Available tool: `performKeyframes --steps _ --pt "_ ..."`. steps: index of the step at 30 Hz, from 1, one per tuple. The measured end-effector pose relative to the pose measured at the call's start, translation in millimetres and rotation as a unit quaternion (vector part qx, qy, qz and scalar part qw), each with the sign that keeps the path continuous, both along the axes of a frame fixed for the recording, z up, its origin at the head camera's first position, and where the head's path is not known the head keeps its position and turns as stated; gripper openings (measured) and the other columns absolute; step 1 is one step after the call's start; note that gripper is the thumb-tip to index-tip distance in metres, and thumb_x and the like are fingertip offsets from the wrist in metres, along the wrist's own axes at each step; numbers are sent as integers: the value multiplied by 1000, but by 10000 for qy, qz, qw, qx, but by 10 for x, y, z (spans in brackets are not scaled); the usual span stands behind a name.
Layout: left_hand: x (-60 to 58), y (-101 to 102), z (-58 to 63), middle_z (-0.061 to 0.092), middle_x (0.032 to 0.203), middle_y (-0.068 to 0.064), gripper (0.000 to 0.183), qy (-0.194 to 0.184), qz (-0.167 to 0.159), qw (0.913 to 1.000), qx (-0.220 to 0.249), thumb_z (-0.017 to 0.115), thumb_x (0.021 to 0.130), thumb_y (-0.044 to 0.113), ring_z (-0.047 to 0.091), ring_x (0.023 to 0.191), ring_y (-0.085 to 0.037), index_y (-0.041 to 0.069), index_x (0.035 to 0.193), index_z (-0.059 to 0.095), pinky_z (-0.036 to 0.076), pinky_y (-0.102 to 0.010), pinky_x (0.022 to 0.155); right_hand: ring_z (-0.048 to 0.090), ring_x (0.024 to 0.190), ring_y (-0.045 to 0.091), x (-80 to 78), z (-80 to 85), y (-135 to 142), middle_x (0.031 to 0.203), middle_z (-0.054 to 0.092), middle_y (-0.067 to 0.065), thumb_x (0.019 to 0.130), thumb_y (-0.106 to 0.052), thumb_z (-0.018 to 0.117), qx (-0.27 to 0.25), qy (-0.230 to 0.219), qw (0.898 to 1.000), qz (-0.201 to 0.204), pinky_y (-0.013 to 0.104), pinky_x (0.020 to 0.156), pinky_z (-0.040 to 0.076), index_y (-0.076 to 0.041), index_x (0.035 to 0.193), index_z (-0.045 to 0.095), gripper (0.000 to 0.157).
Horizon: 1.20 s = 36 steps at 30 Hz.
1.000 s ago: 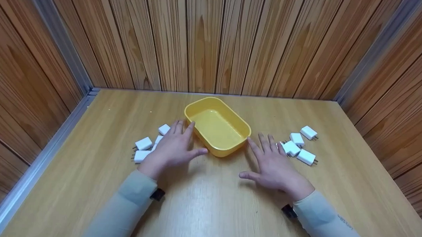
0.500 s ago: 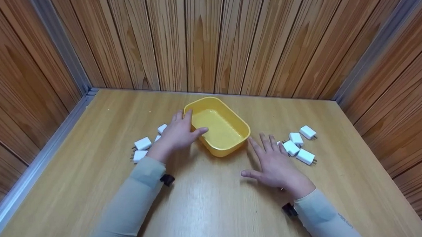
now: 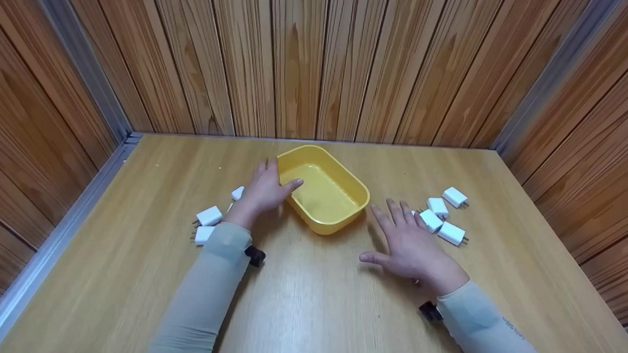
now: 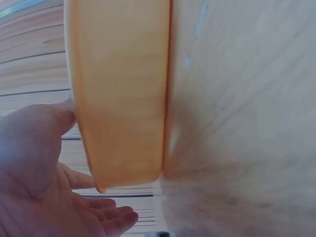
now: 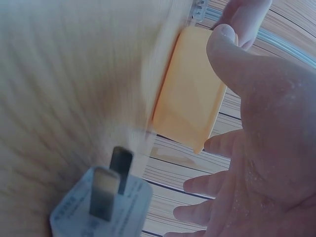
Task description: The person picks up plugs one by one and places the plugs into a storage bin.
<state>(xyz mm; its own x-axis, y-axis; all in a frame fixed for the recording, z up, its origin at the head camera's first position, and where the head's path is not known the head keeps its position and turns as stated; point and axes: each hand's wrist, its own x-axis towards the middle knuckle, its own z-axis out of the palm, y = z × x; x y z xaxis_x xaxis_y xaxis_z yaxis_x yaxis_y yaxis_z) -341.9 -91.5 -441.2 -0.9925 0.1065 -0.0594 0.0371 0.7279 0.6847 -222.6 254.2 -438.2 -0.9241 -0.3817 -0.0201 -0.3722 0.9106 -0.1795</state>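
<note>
A yellow plastic basin (image 3: 338,224) stands on the table between both hands. At its left rim is my left hand (image 3: 264,190), thumb reaching over the inside and the other fingers extended along the outer left corner. The left wrist view shows that hand (image 4: 34,163) with thumb and forefinger at the rim, not wrapped round it. My right hand (image 3: 408,245) spreads its fingers near the basin's right corner, holding nothing; whether the forefinger touches the basin I cannot tell. Below the right palm lies a white charger plug (image 5: 118,202) with two metal prongs, mostly hidden in the head view.
Several white charger plugs (image 3: 452,233) lie at right, one partly behind the right fingers. More charger plugs (image 3: 209,215) lie at left, some behind the left hand and arm. Wood-grain panels (image 3: 297,66) wall the table (image 3: 309,312) at the back and sides.
My left hand has moved forward and to the right, from beside the basin to its left rim, with the thumb now over the inside. The right hand has barely moved.
</note>
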Motion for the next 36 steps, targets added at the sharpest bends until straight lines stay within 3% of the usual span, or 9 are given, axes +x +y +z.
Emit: performKeyframes --steps 5,11,18,26,32,36 --pt "-34 -27 -68 8 185 -22 103 -110 54 9996 266 63 108 61 15 169 -41 7 179 12 18 -60 134 10 165 58 -7 -3 -15 182 12 28 95 -76 73 2 -44 10000 -21 76 128 14 -14 179 22 117" --pt "-54 -9 -112 13 183 -24 99 66 -10 9996 284 62 110 55 19 168 -41 3 178 13 20 -56 134 12 165 58 -15 11 1 182 14 29 98 -74 71 85 -120 9998 -133 76 128 16 -14 179 23 112" --pt "-65 -10 -148 21 181 -23 96 161 37 9995 259 61 111 51 29 165 -39 1 177 14 25 -54 133 26 161 58 -30 24 72 177 28 31 102 -65 73 93 -118 9998 -139 75 124 30 -9 175 36 99" --pt "-73 -10 -180 20 182 -21 93 190 73 9992 334 61 111 48 31 165 -39 3 178 15 26 -56 132 54 142 51 -52 60 154 158 54 29 101 -50 81 307 -200 9989 -300 68 115 46 -4 155 63 73" --pt "-56 3 -191 29 176 -19 94 90 113 9994 329 60 111 50 43 155 -36 7 179 11 31 -55 131 58 132 46 -82 54 157 141 63 27 99 -36 85 656 34 9977 -175 63 109 52 -1 139 73 54" --pt "-36 -4 -189 28 176 -18 95 31 149 9990 412 59 111 52 43 155 -35 10 180 9 30 -55 131 59 119 42 -82 50 166 127 67 22 98 -27 86 726 240 9971 -14 58 100 55 -2 129 77 41"
